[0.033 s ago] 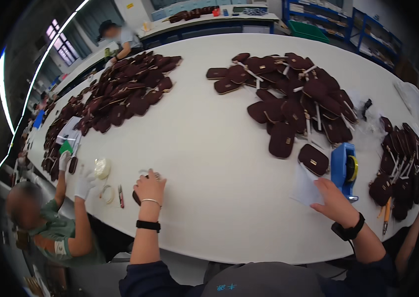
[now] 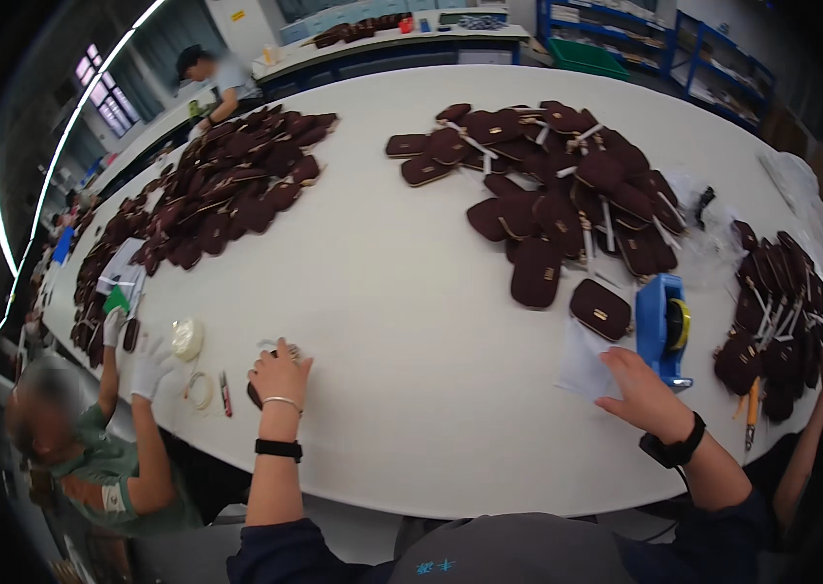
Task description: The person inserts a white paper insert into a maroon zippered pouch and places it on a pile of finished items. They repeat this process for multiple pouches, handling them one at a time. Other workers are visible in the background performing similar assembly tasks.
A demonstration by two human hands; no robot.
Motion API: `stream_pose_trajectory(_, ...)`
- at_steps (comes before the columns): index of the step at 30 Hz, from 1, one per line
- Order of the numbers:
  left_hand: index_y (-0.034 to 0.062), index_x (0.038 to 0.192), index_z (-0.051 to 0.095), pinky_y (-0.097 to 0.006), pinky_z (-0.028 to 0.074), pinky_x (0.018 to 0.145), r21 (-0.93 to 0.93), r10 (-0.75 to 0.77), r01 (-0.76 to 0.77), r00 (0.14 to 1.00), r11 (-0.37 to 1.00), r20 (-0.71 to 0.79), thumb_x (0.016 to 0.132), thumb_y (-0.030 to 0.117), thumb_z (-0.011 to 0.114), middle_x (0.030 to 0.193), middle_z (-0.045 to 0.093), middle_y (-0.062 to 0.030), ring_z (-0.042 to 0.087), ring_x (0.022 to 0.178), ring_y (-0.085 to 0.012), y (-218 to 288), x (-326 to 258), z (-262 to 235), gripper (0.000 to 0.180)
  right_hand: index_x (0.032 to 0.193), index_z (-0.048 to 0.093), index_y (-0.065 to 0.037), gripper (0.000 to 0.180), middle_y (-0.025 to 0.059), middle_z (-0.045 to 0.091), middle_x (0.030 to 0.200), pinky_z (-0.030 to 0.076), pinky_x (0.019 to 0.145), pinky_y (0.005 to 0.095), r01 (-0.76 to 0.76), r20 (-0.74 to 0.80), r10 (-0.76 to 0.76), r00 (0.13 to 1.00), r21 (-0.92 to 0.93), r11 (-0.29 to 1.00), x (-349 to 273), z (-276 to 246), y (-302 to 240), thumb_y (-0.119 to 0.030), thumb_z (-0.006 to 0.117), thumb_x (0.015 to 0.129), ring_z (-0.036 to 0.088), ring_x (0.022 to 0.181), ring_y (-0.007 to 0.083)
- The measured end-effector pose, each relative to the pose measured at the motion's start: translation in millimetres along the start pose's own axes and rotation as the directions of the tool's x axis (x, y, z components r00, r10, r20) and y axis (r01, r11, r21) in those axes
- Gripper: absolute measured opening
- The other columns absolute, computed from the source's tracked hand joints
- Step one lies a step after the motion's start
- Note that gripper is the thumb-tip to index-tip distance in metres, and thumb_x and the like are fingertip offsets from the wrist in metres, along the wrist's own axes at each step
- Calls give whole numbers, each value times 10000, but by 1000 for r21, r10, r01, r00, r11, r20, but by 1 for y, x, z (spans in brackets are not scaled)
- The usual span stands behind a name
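Note:
My left hand (image 2: pixel 280 375) lies curled over a small dark maroon pouch (image 2: pixel 254 393) near the front edge of the white table (image 2: pixel 402 321); most of the pouch is hidden under it. My right hand (image 2: pixel 640 389) rests on the near corner of a white sheet (image 2: pixel 582 365) and pinches it. Just beyond this hand stands a blue tape dispenser (image 2: pixel 662 326). A single maroon pouch with a gold clasp (image 2: pixel 601 309) lies at the sheet's far edge, left of the dispenser.
Large heaps of maroon pouches lie at centre right (image 2: pixel 567 185), far left (image 2: pixel 226 185) and right edge (image 2: pixel 771 311). A white-gloved co-worker (image 2: pixel 144 365) works at my left beside a tape roll (image 2: pixel 187 339) and red cutter (image 2: pixel 226 394). Another person's arm (image 2: pixel 820 428) reaches in at right.

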State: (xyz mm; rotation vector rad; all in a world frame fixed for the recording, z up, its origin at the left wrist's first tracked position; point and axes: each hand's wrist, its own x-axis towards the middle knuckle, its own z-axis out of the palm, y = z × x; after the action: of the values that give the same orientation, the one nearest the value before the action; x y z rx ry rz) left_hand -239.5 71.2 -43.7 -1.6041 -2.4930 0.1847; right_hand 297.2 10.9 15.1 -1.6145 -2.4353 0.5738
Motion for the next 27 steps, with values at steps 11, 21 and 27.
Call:
stream_pose_trajectory(11, 97, 1165, 602, -577, 324, 1069, -22, 214, -216, 975, 976, -58, 893, 224, 623, 1107, 647, -84, 579, 1117, -259, -21, 25, 46, 301, 1299, 497, 46, 557, 227, 558, 1286, 435, 1022, 394, 109, 348, -102, 932, 0, 994, 4, 8, -13, -252, 686, 869, 535, 1200, 360)
stream_pose_trajectory(21, 27, 1028, 647, -437, 408, 996, -645, 283, -477, 878, 597, -386, 852, 42, 653, 914, 671, -83, 616, 897, -254, -12, -18, -22, 177, 1198, 578, 16, 418, 186, 622, 1158, 480, 941, 397, 199, 211, -208, 955, 60, 978, 12, 6, -33, -214, 689, 866, 588, 1084, 352)
stream_pose_trajectory(27, -61, 1097, 598, -323, 477, 936, -960, 328, -278, 906, -17, -268, 936, 2, 572, 1048, 675, -132, 622, 995, -181, 33, -76, -98, 175, 1087, 650, -9, 253, 142, 671, 1033, 515, 824, 365, 321, -30, -337, 941, 390, 863, 57, -4, -74, -146, 680, 876, 639, 937, 320)
